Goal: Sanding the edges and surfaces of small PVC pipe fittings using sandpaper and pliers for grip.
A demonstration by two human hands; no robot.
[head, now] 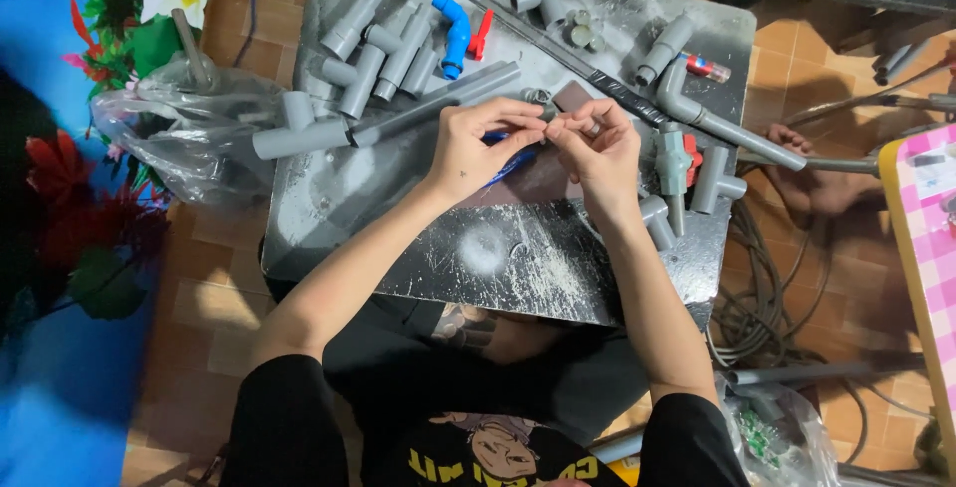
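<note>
both hands meet just in front of the long grey pipe [438,104] on the metal sheet [518,248], pinching one small grey fitting [550,112] between them. left hand [476,143] fingertips are closed on its left end, right hand [597,143] closed on the right, so its long axis runs hand to hand, roughly along the pipe. can't make out the piece's exact shape, too small
</note>
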